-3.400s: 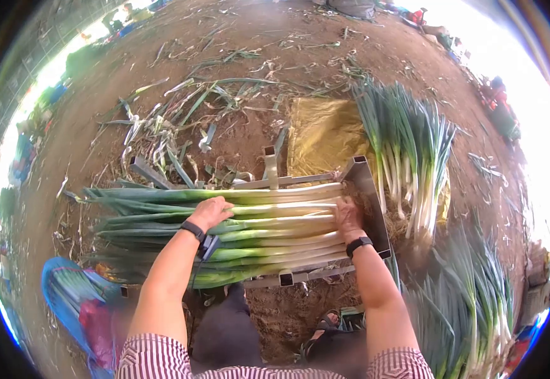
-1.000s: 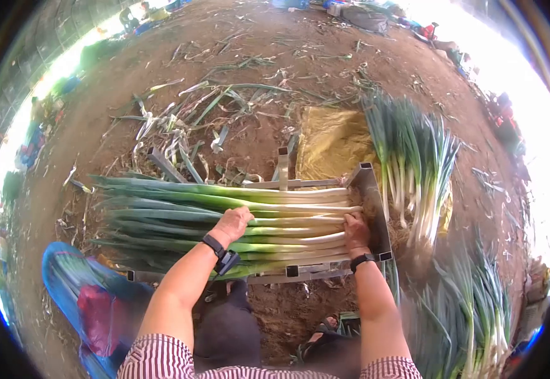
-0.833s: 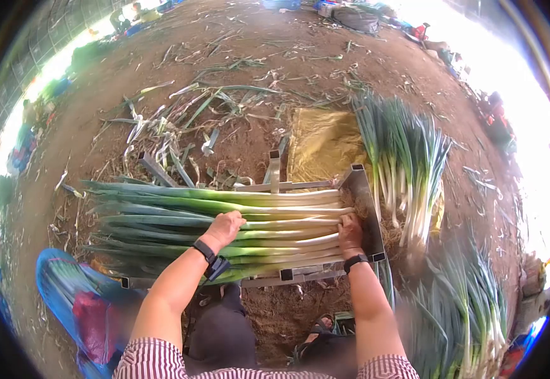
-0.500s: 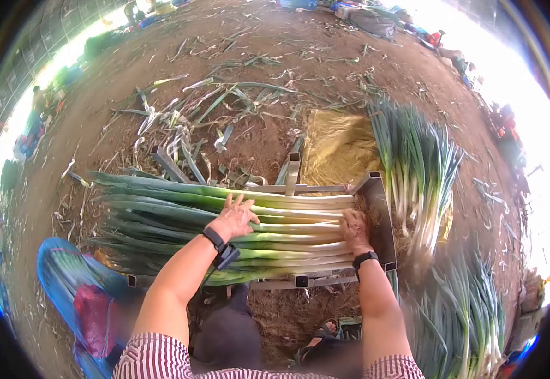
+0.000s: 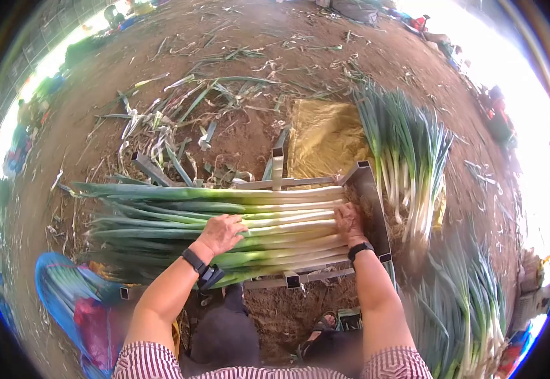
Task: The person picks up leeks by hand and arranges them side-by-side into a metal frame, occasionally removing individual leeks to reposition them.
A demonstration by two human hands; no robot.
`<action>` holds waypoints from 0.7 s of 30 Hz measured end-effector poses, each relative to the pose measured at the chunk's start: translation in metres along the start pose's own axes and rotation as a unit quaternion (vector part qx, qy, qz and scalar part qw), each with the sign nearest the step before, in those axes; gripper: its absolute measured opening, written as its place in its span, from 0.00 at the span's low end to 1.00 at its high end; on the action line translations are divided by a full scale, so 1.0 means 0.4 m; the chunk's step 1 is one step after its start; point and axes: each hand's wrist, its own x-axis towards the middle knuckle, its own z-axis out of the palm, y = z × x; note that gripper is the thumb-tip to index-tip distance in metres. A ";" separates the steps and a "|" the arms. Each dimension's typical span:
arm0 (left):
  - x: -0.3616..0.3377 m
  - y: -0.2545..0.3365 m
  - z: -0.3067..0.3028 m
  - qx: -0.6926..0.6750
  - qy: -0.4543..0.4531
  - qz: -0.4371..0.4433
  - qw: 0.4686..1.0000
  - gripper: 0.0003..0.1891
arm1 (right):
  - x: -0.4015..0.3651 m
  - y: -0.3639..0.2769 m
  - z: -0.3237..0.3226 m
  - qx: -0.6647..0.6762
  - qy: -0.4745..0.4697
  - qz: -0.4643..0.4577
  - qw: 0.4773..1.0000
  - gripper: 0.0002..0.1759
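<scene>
- Since half a second ago, the left hand (image 5: 223,232) has pulled back from the far side of the bundle toward the middle. Its splayed fingers are now loosely curled, and it lies palm down on the stalks, half open, clasping none that I can see.
- Leeks (image 5: 275,215) fill the metal rack (image 5: 313,276) edge to edge. They lie level and side by side, with the white ends at the rack's right end and the green tops hanging past its left end.
- A loose heap of leeks (image 5: 407,158) lies on the dirt just beyond the rack's right end plate (image 5: 374,205).
- A blue bag (image 5: 66,297) sits off the rack's near left corner.
- A yellow sheet (image 5: 322,139) lies past the far right corner.
- The right hand (image 5: 349,221) rests on the white ends beside the end plate, fingers bent. I cannot tell whether it grips a stalk.
</scene>
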 end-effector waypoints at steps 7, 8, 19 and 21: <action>0.006 -0.026 0.042 0.021 0.017 0.013 1.000 0.11 | 0.011 -0.047 0.003 -0.160 -0.027 0.011 0.987 0.10; -0.013 -0.030 0.065 0.016 0.058 0.038 0.997 0.10 | 0.021 -0.028 0.023 -0.176 0.003 -0.054 0.983 0.10; 0.003 -0.026 0.068 -0.014 0.059 0.000 0.998 0.10 | -0.023 -0.049 0.050 -0.032 0.085 0.113 0.989 0.34; 0.011 -0.021 0.050 -0.018 -0.003 -0.020 1.000 0.12 | -0.025 -0.055 0.059 -0.026 0.051 0.145 0.988 0.35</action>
